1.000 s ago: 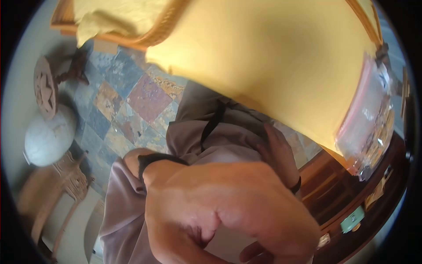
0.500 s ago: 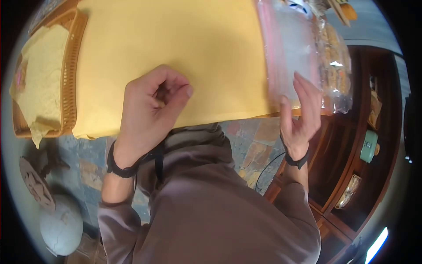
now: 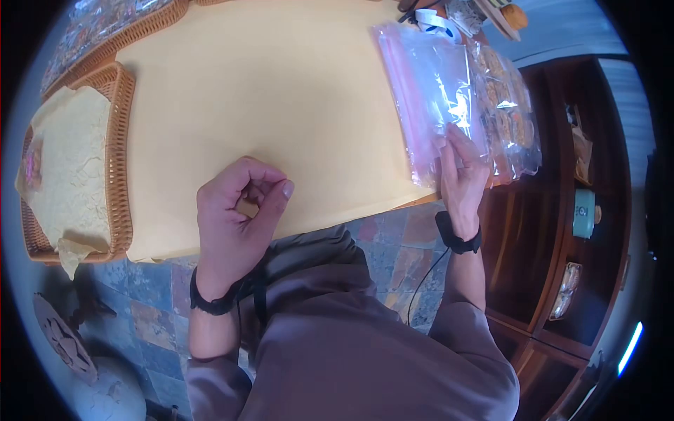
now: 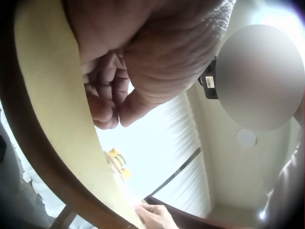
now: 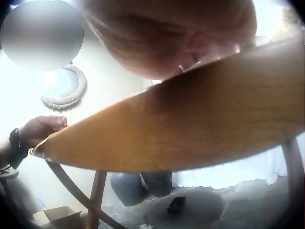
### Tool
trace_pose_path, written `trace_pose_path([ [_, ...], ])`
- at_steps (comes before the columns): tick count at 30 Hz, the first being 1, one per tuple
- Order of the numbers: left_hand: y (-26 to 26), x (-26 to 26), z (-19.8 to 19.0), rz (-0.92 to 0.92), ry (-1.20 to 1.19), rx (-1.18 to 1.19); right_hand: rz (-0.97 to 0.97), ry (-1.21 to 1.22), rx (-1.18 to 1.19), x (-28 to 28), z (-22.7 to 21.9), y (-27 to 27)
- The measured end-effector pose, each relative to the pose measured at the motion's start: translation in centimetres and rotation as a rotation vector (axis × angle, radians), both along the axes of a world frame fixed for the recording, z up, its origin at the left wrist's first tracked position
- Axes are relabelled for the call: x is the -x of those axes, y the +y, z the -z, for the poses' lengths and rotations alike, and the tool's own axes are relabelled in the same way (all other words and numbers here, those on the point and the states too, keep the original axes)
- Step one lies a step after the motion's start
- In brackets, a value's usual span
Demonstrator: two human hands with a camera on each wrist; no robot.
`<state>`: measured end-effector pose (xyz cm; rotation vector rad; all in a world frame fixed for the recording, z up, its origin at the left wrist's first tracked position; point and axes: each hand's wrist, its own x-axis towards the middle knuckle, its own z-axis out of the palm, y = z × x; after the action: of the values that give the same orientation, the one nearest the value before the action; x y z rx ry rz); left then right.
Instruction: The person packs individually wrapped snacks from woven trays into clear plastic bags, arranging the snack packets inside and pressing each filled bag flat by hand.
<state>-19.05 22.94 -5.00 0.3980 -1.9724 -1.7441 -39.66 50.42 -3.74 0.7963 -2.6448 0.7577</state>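
My left hand (image 3: 239,210) hovers over the near edge of the yellow-covered table (image 3: 267,91), fingers loosely curled and thumb tip close to the index fingertip. In the left wrist view nothing shows between its fingertips (image 4: 128,112). At the table's right side, my right hand (image 3: 463,175) reaches onto a stack of clear plastic bags (image 3: 428,84) with pink strips along one side. Its thumb and index finger pinch at the top bag, near the stack's lower right. The right wrist view shows the hand's underside above the wooden table edge (image 5: 167,129), hiding the fingertips.
Packed clear bags of brown food pieces (image 3: 502,105) lie right of the stack. A wicker basket (image 3: 119,154) lined with pale yellow paper stands at left, another basket (image 3: 151,24) behind it. A white tape roll (image 3: 439,24) sits at the back right. Dark wooden shelves (image 3: 519,259) stand at right.
The view has swung so both hands and the tabletop show. My right hand has come down onto the plastic bags with thumb and index closing. The left hand stays loosely curled.
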Motion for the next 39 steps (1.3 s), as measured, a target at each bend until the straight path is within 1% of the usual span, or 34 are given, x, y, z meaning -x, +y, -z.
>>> trace_pose_path([
  [2, -0.1, 0.0, 0.0, 0.001, 0.007, -0.011, 0.072, -0.099, 0.107, 0.6, -0.2, 0.5],
  [3, -0.1, 0.0, 0.0, 0.006, 0.013, -0.013, 0.073, -0.089, 0.108, 0.7, -0.6, 0.7],
  [5, -0.2, 0.1, 0.1, 0.008, 0.025, -0.014, 0.120, -0.054, 0.317, 0.7, -2.1, 0.1],
  [6, -0.2, 0.1, 0.1, 0.010, 0.024, -0.007, 0.100, -0.080, 0.415, 1.2, -2.2, 0.6],
  [7, -0.2, 0.1, 0.1, 0.012, 0.022, 0.001, 0.096, -0.074, 0.415, 1.2, -2.9, 0.5],
  [9, -0.1, 0.1, 0.2, 0.012, 0.026, -0.017, 0.099, -0.112, 0.601, 0.9, -4.4, 0.3],
  [11, -0.3, 0.2, 0.3, 0.015, 0.036, -0.018, 0.090, -0.113, 0.627, 1.0, -5.0, 0.9],
  [13, -0.2, 0.2, 0.4, 0.020, 0.025, -0.038, -0.210, -0.199, 0.840, 0.7, -6.0, 0.7],
  [14, -0.2, 0.2, 0.4, 0.020, 0.038, -0.023, -0.231, -0.261, 0.885, 0.3, -6.5, 0.4],
  [15, -0.1, 0.0, 0.4, 0.032, -0.001, -0.043, -0.246, -0.248, 0.897, -0.1, -7.0, 0.0],
  [16, -0.1, 0.0, 0.3, 0.039, -0.033, -0.059, -0.386, -0.287, 0.930, -0.3, -7.6, -0.7],
  [17, -0.1, 0.1, 0.3, 0.026, -0.006, -0.038, -0.530, -0.324, 0.956, -0.5, -8.3, -1.5],
  [18, -0.1, 0.1, 0.2, 0.022, -0.024, -0.036, -0.560, -0.301, 0.968, -0.9, -9.3, -2.6],
  [20, -0.2, 0.0, 0.8, 0.048, -0.041, -0.036, -0.671, -0.587, 1.155, -1.7, -10.6, -3.9],
  [21, -0.2, 0.2, 0.8, 0.035, -0.019, -0.011, -0.703, -0.568, 1.166, -1.7, -11.0, -4.2],
  [23, -0.3, 0.5, 0.5, 0.021, 0.033, -0.204, -0.781, -0.689, 1.074, -1.7, -12.1, -5.0],
  [24, -1.0, 0.6, 0.8, 0.094, 0.005, -0.341, -0.784, -0.731, 1.081, -1.7, -12.5, -5.3],
  [25, -1.6, 0.8, 0.4, 0.087, 0.042, -0.316, -0.823, -0.701, 1.081, -1.7, -13.1, -5.9],
  [27, -2.7, 0.9, -0.5, 0.041, 0.063, -0.254, -1.003, -0.943, 1.196, -1.6, -13.9, -6.7],
  [28, -3.5, 0.6, -1.8, 0.049, 0.040, -0.190, -1.093, -1.022, 1.211, -1.1, -14.3, -6.9],
  [29, -4.2, 0.8, -2.6, 0.035, 0.044, -0.181, -1.110, -1.026, 1.210, -0.7, -14.9, -7.5],
  [31, -5.7, 1.2, -4.3, -0.054, 0.176, -0.098, -1.255, -1.189, 1.277, 0.0, -16.0, -8.6],
  [32, -6.5, 1.4, -5.1, -0.067, 0.176, -0.090, -1.266, -1.255, 1.304, 0.6, -16.3, -9.1],
  [33, -7.4, 1.6, -6.1, -0.078, 0.184, -0.092, -1.286, -1.260, 1.298, 1.2, -16.6, -9.6],
  [35, -8.9, 1.6, -7.1, -0.103, 0.201, -0.087, -1.262, -1.401, 1.354, 2.2, -17.3, -10.7],
  [36, -9.6, 1.5, -7.1, -0.040, 0.226, -0.229, -1.224, -1.364, 1.338, 2.9, -17.3, -11.2],
  [37, -9.9, 1.3, -7.0, 0.022, 0.248, -0.374, -1.231, -1.376, 1.327, 3.8, -17.3, -11.6],
  [39, -9.8, 0.6, -7.1, -0.028, 0.219, -0.402, -1.177, -1.354, 1.250, 5.9, -16.8, -12.3],
])
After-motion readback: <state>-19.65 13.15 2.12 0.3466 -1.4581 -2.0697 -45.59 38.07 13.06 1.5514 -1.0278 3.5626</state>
